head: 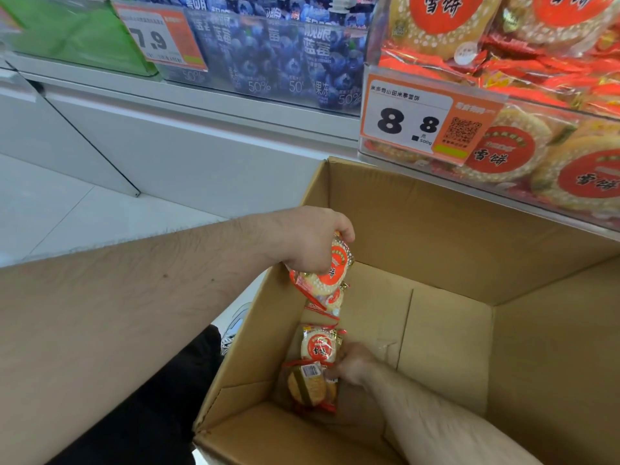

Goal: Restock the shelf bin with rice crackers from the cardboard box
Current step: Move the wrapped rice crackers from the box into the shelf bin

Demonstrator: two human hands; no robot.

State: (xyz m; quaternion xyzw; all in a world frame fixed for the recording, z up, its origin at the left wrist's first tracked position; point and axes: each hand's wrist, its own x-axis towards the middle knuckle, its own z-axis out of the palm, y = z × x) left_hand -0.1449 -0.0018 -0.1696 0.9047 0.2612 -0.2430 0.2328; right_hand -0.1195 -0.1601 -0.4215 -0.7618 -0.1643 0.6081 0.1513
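Observation:
An open cardboard box (pixel 436 236) stands below the shelf. My left hand (pixel 312 243) hovers over its left wall and grips a small bunch of rice cracker packets (pixel 327 276) in red-and-clear wrappers. Deep inside the box my right hand (pixel 355 364) reaches to the bottom and its fingers touch two packets there, one face up (pixel 317 345) and one face down (pixel 307 384); its grip is blurred. The clear shelf bin (pixel 523 152) at upper right is heaped with the same crackers.
An 8.8 price tag (pixel 422 119) hangs on the bin's front. Blue blueberry jelly pouches (pixel 278 52) and a green bin (pixel 73 31) with a 7.9 tag fill the shelf to the left. White floor (pixel 67 209) and my dark trouser leg (pixel 161 404) lie left of the box.

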